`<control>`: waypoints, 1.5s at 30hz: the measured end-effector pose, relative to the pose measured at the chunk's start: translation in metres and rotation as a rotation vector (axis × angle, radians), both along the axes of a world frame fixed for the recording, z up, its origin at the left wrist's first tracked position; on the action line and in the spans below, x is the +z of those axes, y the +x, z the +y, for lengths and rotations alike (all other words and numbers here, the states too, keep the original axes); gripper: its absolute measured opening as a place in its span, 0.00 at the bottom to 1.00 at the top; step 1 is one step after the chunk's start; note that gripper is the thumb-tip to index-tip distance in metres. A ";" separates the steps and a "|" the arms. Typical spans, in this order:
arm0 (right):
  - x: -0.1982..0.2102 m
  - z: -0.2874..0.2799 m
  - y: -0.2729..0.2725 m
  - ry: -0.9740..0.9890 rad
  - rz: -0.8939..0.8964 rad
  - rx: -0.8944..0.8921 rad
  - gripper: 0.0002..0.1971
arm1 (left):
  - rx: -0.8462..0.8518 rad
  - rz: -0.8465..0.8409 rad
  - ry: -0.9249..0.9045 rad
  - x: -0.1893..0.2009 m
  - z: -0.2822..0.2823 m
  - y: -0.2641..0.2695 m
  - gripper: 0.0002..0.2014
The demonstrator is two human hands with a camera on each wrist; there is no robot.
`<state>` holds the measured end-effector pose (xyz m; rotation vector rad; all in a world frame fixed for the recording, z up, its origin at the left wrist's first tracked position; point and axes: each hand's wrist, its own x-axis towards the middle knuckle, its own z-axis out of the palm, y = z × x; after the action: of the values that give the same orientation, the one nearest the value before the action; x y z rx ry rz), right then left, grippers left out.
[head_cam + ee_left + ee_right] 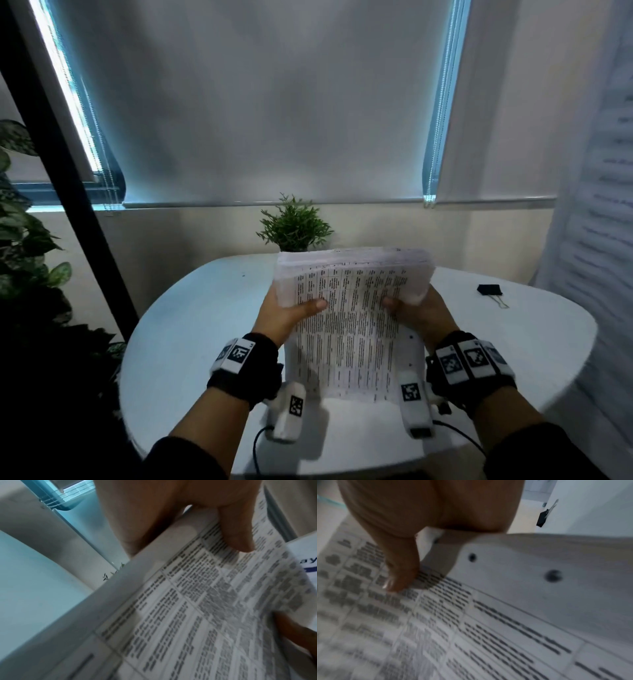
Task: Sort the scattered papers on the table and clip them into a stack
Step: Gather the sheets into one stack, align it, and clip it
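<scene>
Paper stack [352, 308], thick, printed with tables, held upright on edge above white table [191, 325], near centre. Left hand [284, 315] gripping left side, thumb across printed face; right hand [419, 313] gripping right side likewise. Hands apart, each clamped on stack. Likely held so for squaring edges against tabletop before clipping. Top sheets bowing toward camera; some edges uneven at top. Black binder clip [490, 290] lying far right on table, well apart from stack, within right hand's reach, not yet used. Small plant [294, 224] behind stack, far side.

Paper stack [349, 308] held above table [191, 342] centre, binder clip [489, 290] far right, plant [294, 226] behind.
</scene>
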<state>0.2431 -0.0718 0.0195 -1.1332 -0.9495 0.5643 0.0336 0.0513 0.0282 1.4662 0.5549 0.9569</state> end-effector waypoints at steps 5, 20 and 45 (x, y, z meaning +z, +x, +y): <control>0.009 -0.002 -0.005 -0.004 0.031 -0.001 0.36 | 0.163 -0.013 -0.040 0.021 -0.010 0.006 0.12; -0.038 -0.021 -0.065 0.267 0.836 0.369 0.40 | 0.125 -0.537 -0.519 0.052 -0.030 -0.022 0.18; 0.010 -0.044 -0.012 -0.007 0.332 -0.024 0.21 | -0.130 0.267 -0.065 0.030 -0.005 -0.044 0.40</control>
<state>0.2309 -0.1158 0.0299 -1.0169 -0.6472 0.7119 -0.0109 0.0463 0.0577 1.5613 0.6689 0.6402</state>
